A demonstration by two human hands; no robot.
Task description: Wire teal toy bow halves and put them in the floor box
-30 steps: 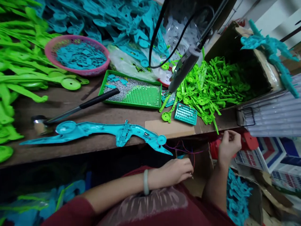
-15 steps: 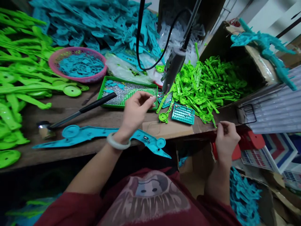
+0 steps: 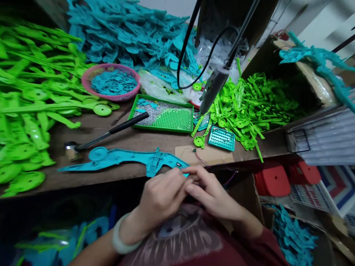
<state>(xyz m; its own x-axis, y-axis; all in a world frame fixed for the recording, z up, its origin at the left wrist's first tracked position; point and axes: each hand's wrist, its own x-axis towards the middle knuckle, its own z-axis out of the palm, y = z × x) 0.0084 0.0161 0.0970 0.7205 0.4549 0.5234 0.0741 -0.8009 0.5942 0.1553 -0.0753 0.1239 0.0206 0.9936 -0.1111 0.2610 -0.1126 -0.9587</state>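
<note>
My left hand (image 3: 165, 194) and my right hand (image 3: 213, 194) meet at the table's front edge, over the right end of a long blue plastic shell (image 3: 124, 157). Both have curled fingers pressed together at the tips; whatever is between them is hidden. The shell lies with its ribbed inside up, a small metal piece (image 3: 179, 165) set in it near my left knuckles. Just beyond my fingers, a small part with thin wires (image 3: 194, 150) rests on a flat cardboard piece (image 3: 219, 157). Some of the shell's right end is covered by my hands.
A hammer (image 3: 105, 133) lies behind the shell. Further back are a green tray (image 3: 177, 120) of small metal pieces, a pink basket (image 3: 111, 96) and a teal tray (image 3: 222, 138). A grey electric screwdriver (image 3: 215, 88) hangs above. Green parts (image 3: 249, 107) and blue parts (image 3: 133, 33) are heaped around.
My left hand has come down from the green tray and my right hand in from the right edge, so they now meet. The thin wires now show on the cardboard. The view has shifted slightly.
</note>
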